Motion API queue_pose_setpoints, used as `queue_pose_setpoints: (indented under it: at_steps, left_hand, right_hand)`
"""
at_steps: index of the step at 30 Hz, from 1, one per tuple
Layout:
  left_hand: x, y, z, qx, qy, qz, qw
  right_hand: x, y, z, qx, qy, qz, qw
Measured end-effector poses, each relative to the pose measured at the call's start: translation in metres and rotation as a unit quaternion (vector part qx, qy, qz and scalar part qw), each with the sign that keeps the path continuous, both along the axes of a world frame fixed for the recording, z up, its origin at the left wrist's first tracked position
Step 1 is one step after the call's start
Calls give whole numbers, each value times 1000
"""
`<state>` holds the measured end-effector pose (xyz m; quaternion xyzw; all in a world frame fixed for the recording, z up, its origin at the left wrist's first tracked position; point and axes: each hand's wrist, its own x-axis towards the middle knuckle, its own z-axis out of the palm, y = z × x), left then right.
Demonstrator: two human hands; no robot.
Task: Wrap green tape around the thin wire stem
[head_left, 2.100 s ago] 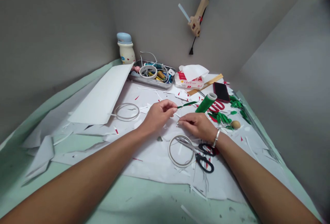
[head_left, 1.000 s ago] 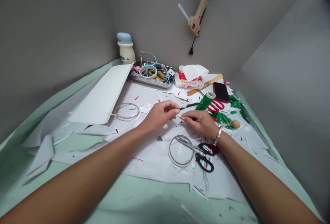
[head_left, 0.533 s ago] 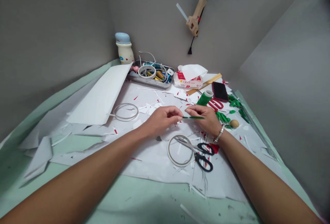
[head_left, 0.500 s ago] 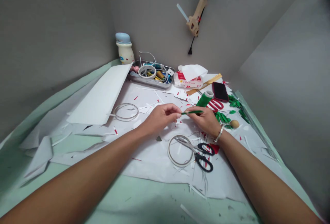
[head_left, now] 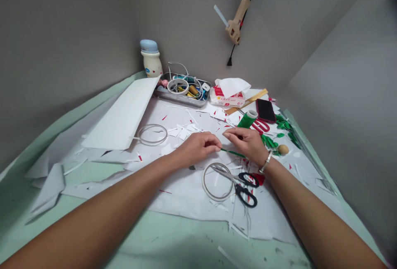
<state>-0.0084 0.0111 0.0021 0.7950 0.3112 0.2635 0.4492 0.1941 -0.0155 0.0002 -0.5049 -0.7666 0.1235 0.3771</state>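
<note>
A thin green-wrapped stem (head_left: 232,153) lies slanted between my two hands, just above the paper-covered table (head_left: 186,203). My left hand (head_left: 198,147) pinches its near end in the fingertips. My right hand (head_left: 246,143) sits over the far end, which passes out of sight beneath the palm, so the grip there is hidden. A green tape spool (head_left: 247,119) stands just beyond my right fingers. Black-handled scissors (head_left: 245,190) lie below my right wrist, their blades through a clear tape ring (head_left: 217,182).
Paper scraps and red snippets litter the table. Green paper leaves (head_left: 269,140), a phone (head_left: 266,110), a tissue pack (head_left: 228,98) and a metal tray of tapes and cords (head_left: 182,95) lie beyond my hands. Grey walls bound the back and both sides.
Both hands have dropped nearer the paper and shifted slightly apart. The stem has gone from level to sloping down toward my right hand, its far end now under that palm.
</note>
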Motion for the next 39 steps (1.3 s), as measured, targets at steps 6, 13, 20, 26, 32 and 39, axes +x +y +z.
queue_pose_setpoints:
  at_steps: [6, 13, 20, 26, 32, 39]
  left_hand:
    - [-3, 8, 2, -61, -85, 132, 986]
    - [-2, 4, -4, 153, 74, 115, 979]
    - [0, 2, 0, 8, -15, 12, 1000]
    - [-3, 9, -1, -17, -49, 155, 987]
    - [-1, 6, -9, 140, 99, 93, 981]
    - [0, 3, 0, -27, -26, 31, 999]
  right_hand:
    - [-12, -4, -7, -21, -61, 75, 995]
    - [-16, -14, 7, 76, -105, 62, 990]
    - [3, 2, -3, -44, 3, 10, 999]
    - [-15, -9, -6, -8, -113, 98, 989]
    - [-14, -13, 6, 78, -125, 57, 987]
    - [3, 1, -2, -14, -1, -4, 1000]
